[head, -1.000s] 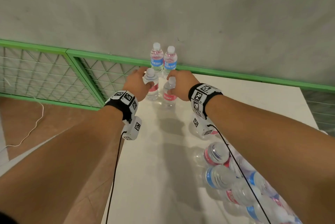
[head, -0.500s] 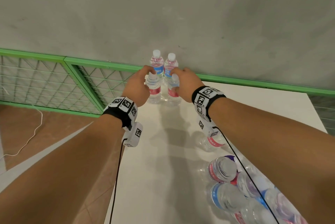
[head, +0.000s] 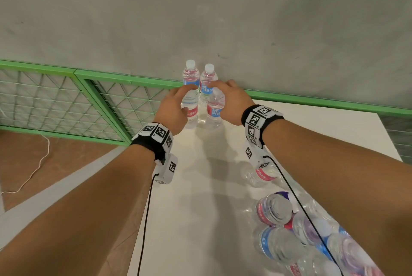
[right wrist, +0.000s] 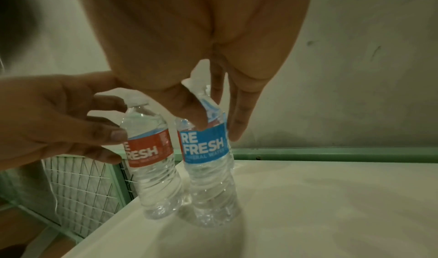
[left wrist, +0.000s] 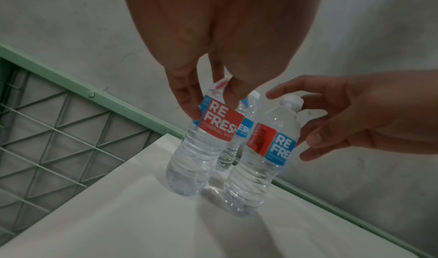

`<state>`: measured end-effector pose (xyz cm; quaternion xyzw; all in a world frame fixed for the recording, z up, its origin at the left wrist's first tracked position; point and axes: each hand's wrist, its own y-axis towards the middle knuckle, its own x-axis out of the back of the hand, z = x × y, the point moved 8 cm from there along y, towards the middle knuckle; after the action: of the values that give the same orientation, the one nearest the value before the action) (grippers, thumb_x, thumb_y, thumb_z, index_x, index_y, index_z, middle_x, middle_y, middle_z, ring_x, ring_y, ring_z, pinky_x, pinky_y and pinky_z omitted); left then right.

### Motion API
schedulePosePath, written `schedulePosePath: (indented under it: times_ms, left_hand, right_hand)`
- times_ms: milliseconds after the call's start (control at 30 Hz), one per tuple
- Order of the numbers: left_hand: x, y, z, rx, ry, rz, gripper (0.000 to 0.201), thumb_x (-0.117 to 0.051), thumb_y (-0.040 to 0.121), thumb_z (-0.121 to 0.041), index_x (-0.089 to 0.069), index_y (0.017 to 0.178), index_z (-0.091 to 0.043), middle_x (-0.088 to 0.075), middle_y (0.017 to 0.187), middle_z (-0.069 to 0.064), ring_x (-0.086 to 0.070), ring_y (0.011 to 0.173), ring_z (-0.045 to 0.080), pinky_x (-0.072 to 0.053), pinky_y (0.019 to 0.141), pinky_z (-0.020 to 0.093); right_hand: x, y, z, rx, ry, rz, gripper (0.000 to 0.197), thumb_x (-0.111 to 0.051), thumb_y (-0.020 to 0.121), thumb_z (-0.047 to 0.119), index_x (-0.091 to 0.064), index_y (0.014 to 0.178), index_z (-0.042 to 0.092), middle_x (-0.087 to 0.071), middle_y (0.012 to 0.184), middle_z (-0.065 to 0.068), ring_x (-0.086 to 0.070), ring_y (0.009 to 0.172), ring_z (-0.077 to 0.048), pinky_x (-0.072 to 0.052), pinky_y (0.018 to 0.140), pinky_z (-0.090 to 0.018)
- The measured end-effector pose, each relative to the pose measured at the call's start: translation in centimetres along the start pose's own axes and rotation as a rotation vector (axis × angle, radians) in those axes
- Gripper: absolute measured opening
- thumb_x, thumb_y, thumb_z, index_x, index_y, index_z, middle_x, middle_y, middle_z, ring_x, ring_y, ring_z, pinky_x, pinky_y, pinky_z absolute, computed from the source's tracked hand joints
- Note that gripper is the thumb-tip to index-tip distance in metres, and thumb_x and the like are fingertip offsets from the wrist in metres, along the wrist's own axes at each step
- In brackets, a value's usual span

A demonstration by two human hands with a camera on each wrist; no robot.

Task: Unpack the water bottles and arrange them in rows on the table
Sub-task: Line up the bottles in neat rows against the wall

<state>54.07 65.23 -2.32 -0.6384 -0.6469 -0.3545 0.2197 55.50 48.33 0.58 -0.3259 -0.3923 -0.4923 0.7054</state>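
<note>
Two clear water bottles [head: 190, 74] [head: 209, 77] stand at the far edge of the white table [head: 200, 208]. Just in front of them stand two more: a red-label bottle [head: 192, 115] [left wrist: 203, 149] [right wrist: 151, 168] and a blue-label bottle [head: 215, 110] [left wrist: 263, 159] [right wrist: 208, 168]. My left hand [head: 188, 98] hovers round the red-label one with loosened fingers. My right hand [head: 219, 99] is spread beside the blue-label one, with a gap visible in the left wrist view. Neither hand grips anything.
A torn plastic pack with several lying bottles [head: 289, 231] fills the table's near right. One loose bottle [head: 260, 175] lies under my right wrist. A green mesh railing [head: 100, 101] and a grey wall stand behind. The table's left edge runs below my left arm.
Both hands carried their bottles farther back, set them down right in front of the rear pair, and then loosened their fingers off them.
</note>
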Motion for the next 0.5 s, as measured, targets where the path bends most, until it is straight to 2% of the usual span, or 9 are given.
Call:
schedulePosePath:
  times_ms: [67,133,167,233,267,300,367,500]
  left_hand:
    - [0.01,0.17,0.33,0.038,0.003,-0.031,0.07,-0.069,0.082,-0.004,-0.045,0.137,-0.04,-0.047,0.122,0.008,-0.055,0.107,0.028,-0.046,0.097,0.035]
    - [-0.06,0.1,0.62,0.065,0.009,-0.039,0.071,-0.071,0.08,-0.016,-0.041,0.138,-0.045,-0.045,0.122,0.006,-0.052,0.109,0.027,-0.046,0.099,0.039]
    - [-0.12,0.03,0.71,0.068,0.011,-0.034,0.074,-0.069,0.079,-0.016,-0.039,0.139,-0.046,-0.045,0.127,0.006,-0.049,0.116,0.026,-0.045,0.102,0.041]
    - [-0.23,-0.11,0.74,0.064,-0.032,-0.012,0.08,-0.058,0.077,-0.003,-0.038,0.142,-0.045,-0.042,0.141,0.005,-0.044,0.13,0.025,-0.042,0.107,0.042]
    - [-0.22,-0.1,0.71,0.065,-0.051,0.001,0.083,-0.052,0.076,0.003,-0.038,0.143,-0.044,-0.044,0.143,0.004,-0.046,0.13,0.024,-0.043,0.107,0.041]
    - [-0.14,-0.08,0.74,0.073,-0.051,0.012,0.084,-0.049,0.078,0.007,-0.037,0.143,-0.045,-0.048,0.141,0.003,-0.051,0.126,0.023,-0.045,0.104,0.041]
    - [0.09,-0.03,0.83,0.091,-0.027,0.016,0.081,-0.053,0.084,0.006,-0.036,0.142,-0.047,-0.055,0.132,0.005,-0.058,0.113,0.025,-0.05,0.097,0.041]
    - [0.37,-0.27,0.63,0.108,-0.077,-0.006,0.074,-0.071,0.083,-0.007,-0.041,0.142,-0.041,-0.05,0.119,0.005,-0.062,0.091,0.023,-0.053,0.092,0.039]
  right_hand:
    - [-0.14,0.29,-0.02,0.022,-0.028,0.009,0.063,-0.061,0.076,0.007,-0.049,0.132,0.033,-0.05,0.115,-0.005,-0.054,0.088,-0.024,-0.049,0.082,-0.031]
    - [-0.08,0.52,-0.29,-0.003,-0.043,0.008,0.063,-0.057,0.078,-0.003,-0.051,0.131,0.031,-0.047,0.111,-0.006,-0.053,0.085,-0.024,-0.045,0.077,-0.028]
    - [0.01,0.62,-0.43,-0.012,-0.048,-0.005,0.063,-0.059,0.08,-0.002,-0.05,0.133,0.03,-0.046,0.111,-0.007,-0.053,0.084,-0.025,-0.043,0.076,-0.027]
    - [0.09,0.62,-0.53,-0.012,-0.054,-0.016,0.062,-0.064,0.083,0.003,-0.048,0.135,0.031,-0.046,0.111,-0.008,-0.051,0.082,-0.024,-0.042,0.077,-0.025]
    - [0.07,0.55,-0.54,-0.006,-0.057,-0.011,0.062,-0.065,0.083,0.004,-0.048,0.136,0.031,-0.046,0.111,-0.008,-0.05,0.082,-0.023,-0.041,0.077,-0.025]
    - [0.0,0.54,-0.55,-0.002,-0.055,-0.005,0.062,-0.064,0.083,0.003,-0.047,0.136,0.031,-0.046,0.111,-0.008,-0.049,0.082,-0.022,-0.04,0.076,-0.025]
    - [-0.03,0.51,-0.55,-0.006,-0.056,0.004,0.064,-0.059,0.083,-0.002,-0.047,0.136,0.033,-0.045,0.109,-0.007,-0.049,0.082,-0.022,-0.038,0.074,-0.025]
    - [0.06,0.32,-0.2,-0.006,-0.071,0.008,0.063,-0.056,0.085,-0.001,-0.046,0.139,0.032,-0.046,0.112,-0.009,-0.054,0.092,-0.027,-0.038,0.077,-0.024]
